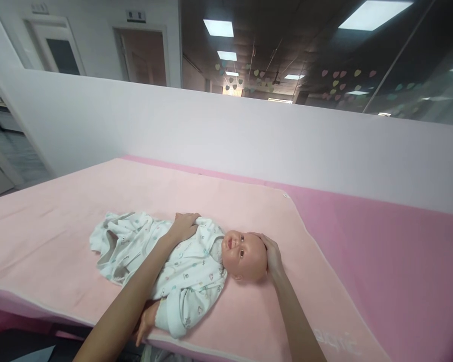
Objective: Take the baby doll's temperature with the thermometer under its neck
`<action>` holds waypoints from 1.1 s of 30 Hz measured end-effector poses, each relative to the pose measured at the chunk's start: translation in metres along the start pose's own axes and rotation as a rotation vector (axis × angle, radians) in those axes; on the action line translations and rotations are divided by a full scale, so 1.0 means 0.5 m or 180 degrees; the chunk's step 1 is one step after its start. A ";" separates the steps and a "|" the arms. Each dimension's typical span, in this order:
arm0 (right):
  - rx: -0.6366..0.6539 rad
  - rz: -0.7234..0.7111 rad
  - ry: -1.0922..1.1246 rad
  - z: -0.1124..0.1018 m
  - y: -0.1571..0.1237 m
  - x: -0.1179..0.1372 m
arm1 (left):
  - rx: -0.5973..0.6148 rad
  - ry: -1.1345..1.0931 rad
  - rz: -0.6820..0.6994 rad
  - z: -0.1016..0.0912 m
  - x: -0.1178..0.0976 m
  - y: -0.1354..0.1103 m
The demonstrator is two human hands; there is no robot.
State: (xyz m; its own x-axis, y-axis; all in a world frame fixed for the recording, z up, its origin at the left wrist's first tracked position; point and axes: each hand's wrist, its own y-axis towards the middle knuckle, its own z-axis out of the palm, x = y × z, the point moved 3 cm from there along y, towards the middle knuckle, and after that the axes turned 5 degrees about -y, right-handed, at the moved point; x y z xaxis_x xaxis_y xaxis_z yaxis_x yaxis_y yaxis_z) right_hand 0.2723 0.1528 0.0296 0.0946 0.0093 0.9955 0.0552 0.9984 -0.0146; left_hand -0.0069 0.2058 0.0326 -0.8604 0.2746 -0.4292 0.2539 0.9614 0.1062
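A baby doll (pixel 245 255) lies on its back, its bald head to the right and its face turned up. It wears a white wrap gown (pixel 194 261) with small coloured prints. The gown's lower end spreads loosely to the left. Reaching across the doll's body, my left hand (pixel 184 229) closes round the far sleeve and arm, its fingertips partly hidden. My right hand (pixel 272 254) cups the crown of the head, fingers curved over the far side and thumb out of sight. The doll's near hand (pixel 147 322) sticks out of its cuff by the front edge.
Under the doll is a light pink pad (pixel 79 196) on a darker pink surface (pixel 400 241). A white low wall (pixel 230 130) with glass above runs along the back. Dark fabric (pixel 18 344) shows below the front edge at left.
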 end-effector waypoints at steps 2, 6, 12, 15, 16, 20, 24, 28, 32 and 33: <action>0.0046 0.0032 0.0008 0.002 -0.002 0.001 | -0.0004 -0.0001 0.0016 0.001 0.000 0.000; 0.0069 0.0047 -0.0012 0.003 -0.004 0.005 | -0.0014 -0.0016 0.0083 0.002 0.001 -0.001; 0.0020 0.0052 0.0008 0.003 -0.006 0.007 | -0.0027 -0.0050 0.0111 0.003 0.004 0.001; 0.0020 0.0070 0.0027 0.003 -0.006 0.005 | -0.0036 -0.0097 0.0106 0.003 0.005 0.001; 0.0022 0.0067 0.0041 0.002 -0.006 0.004 | -0.0044 -0.0120 0.0101 0.003 0.006 0.001; -0.0004 0.0032 0.0060 0.002 -0.004 0.004 | -0.0098 -0.0275 0.0079 0.008 0.008 0.003; -0.0030 0.0140 0.0108 0.004 -0.007 0.006 | -0.0288 -0.0653 -0.0013 -0.002 0.014 0.002; -0.0071 0.0149 0.0072 0.006 -0.010 0.010 | -0.0662 -0.1972 -0.0059 -0.047 0.016 -0.021; -0.0050 0.0139 0.0057 0.006 -0.011 0.011 | 0.0166 -0.3086 0.0782 -0.067 -0.033 -0.056; -0.0025 0.0151 0.0053 0.007 -0.011 0.011 | 0.0661 -0.3110 0.1042 -0.061 -0.052 -0.065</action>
State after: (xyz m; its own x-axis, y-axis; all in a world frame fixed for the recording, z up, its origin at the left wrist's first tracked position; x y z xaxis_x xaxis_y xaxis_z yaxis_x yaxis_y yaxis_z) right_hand 0.2693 0.1478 0.0353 0.1138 0.0557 0.9919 0.0580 0.9964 -0.0626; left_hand -0.0063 0.1681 0.0676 -0.0289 0.2981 -0.9541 0.5599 0.7955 0.2316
